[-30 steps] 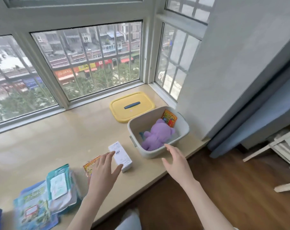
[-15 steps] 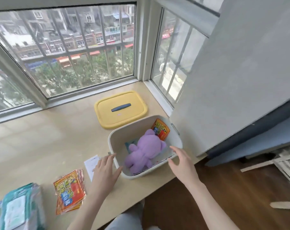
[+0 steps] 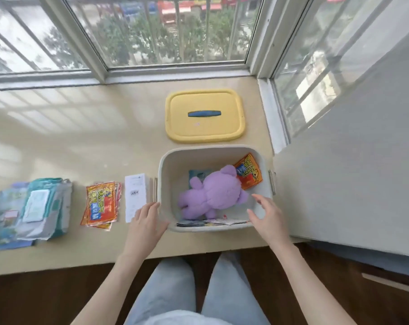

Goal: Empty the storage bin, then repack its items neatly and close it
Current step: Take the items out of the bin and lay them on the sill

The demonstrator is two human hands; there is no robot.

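Observation:
A pale grey storage bin [image 3: 213, 151] stands open on the beige window ledge. Inside lie a purple plush toy [image 3: 216, 192], an orange-red packet [image 3: 249, 171] against the right wall, a teal item under the toy and flat packets along the near wall. My left hand [image 3: 146, 225] rests at the bin's near left corner, fingers straight. My right hand [image 3: 268, 218] hovers over the near right rim, fingers spread and holding nothing. The yellow lid [image 3: 204, 114] with a blue handle lies flat behind the bin.
Left of the bin lie a white box [image 3: 135, 195], a stack of orange-red packets [image 3: 101, 205] and a pile of teal and blue wipe packs [image 3: 32, 212]. A grey wall [image 3: 351, 160] stands close on the right. My knees are below the ledge edge.
The view has swung down over the bin. Both hands moved in toward the bin's near corners, the left one now touching its left corner.

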